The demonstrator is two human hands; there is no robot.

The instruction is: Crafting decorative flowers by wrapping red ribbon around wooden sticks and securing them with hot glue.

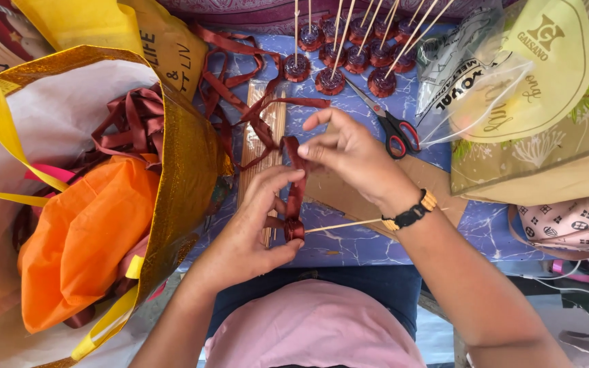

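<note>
Left hand (257, 228) pinches a small dark red ribbon rosette (294, 228) on a thin wooden skewer (342, 224), thumb and fingers closed round the coil. Right hand (349, 153) sits at about 1 o'clock from it, fingertips pinching the loose maroon ribbon (296, 178), which runs taut from the rosette up to that hand. The skewer points off toward 3 o'clock, passing under the right wrist with its black and yellow bracelet (414, 212).

A pack of bamboo skewers (262, 129) lies just at 11 o'clock of the hands. Red-handled scissors (393, 129) lie at 2 o'clock, near the right hand. At 12 o'clock, finished rosettes on sticks (356, 58) stand in a cluster. More ribbon spills from a gold bag (185, 157) at 9 o'clock, holding an orange bag (83, 238). Surface: blue marbled tabletop (349, 245). Printed bags (533, 102) at 2 o'clock.
</note>
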